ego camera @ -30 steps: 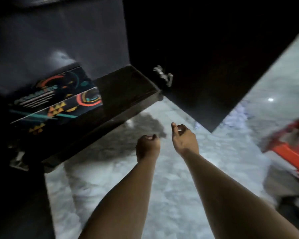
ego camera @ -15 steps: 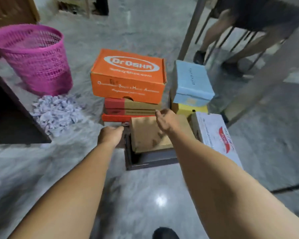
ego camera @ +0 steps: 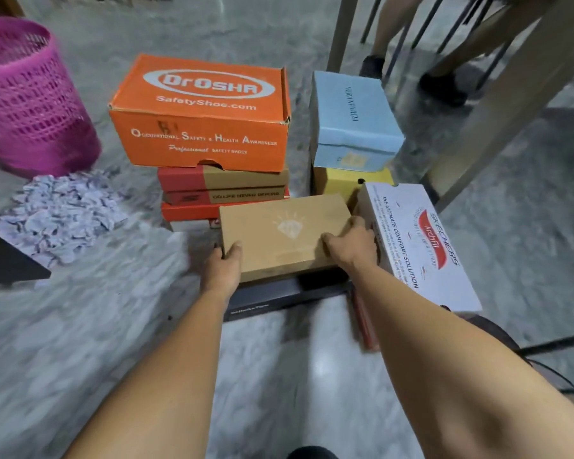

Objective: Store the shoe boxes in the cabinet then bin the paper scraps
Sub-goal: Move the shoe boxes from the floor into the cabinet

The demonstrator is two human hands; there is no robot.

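Head view: the left hand (ego camera: pixel 224 271) and right hand (ego camera: pixel 353 245) each grasp an end of the brown box (ego camera: pixel 279 236), which lies on a dark box (ego camera: pixel 272 298) on the floor. Hard against its right side lies a white box (ego camera: pixel 421 246); behind stand an orange box (ego camera: pixel 201 114) on red boxes (ego camera: pixel 219 188) and a blue box (ego camera: pixel 353 122) on a yellow one (ego camera: pixel 338 183). Paper scraps (ego camera: pixel 58 215) are heaped beside the pink basket (ego camera: pixel 27 101). Grey marble floor (ego camera: pixel 80 326); a seated person's legs (ego camera: pixel 444 61) at rear.

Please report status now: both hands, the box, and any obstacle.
Left hand and right hand grip brown box at its ends. Box sits on black box. White box close against right hand.
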